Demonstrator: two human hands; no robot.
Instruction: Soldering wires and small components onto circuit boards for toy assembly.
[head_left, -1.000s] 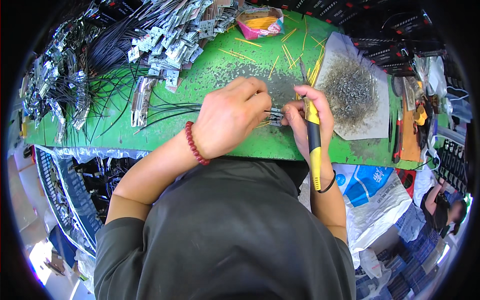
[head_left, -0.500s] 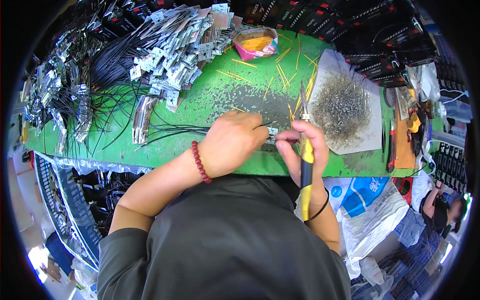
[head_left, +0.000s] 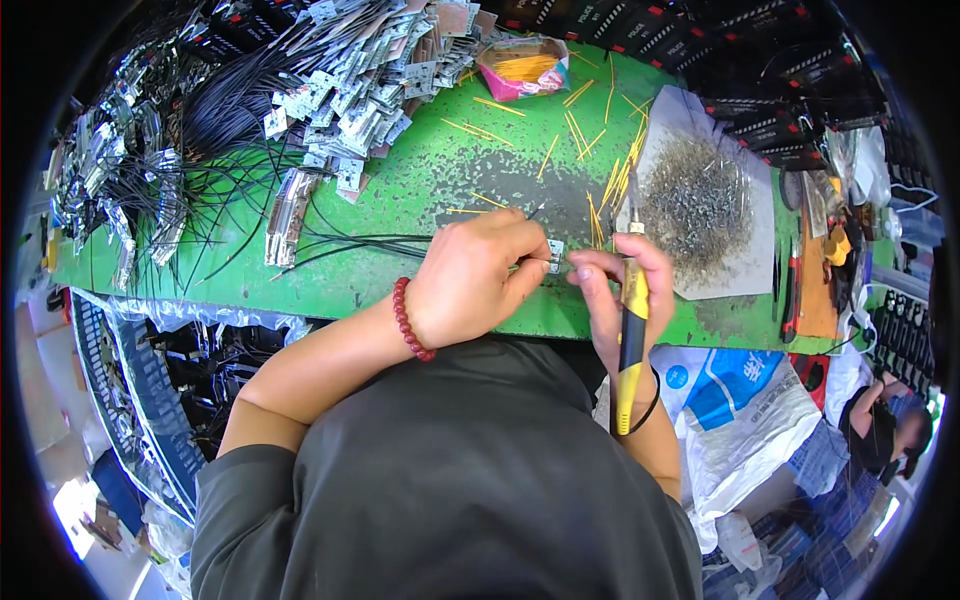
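between left hand (head_left: 475, 280) and right hand (head_left: 620, 290) (touching both): small circuit board (head_left: 556, 256).

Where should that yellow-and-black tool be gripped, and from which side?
Probably the yellow-and-black handle, approached from the right. It stands nearly upright with its thin metal tip toward the green bench, so the thicker, longer handle offers the grip. The right hand already wraps its upper part, while the left hand holds a small board beside it.

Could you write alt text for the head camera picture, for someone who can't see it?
Seen from above, a person's left hand and right hand pinch a small circuit board over a green table, the right also gripping a yellow-handled tool. Black wires and a grey pile of small metal parts lie nearby.
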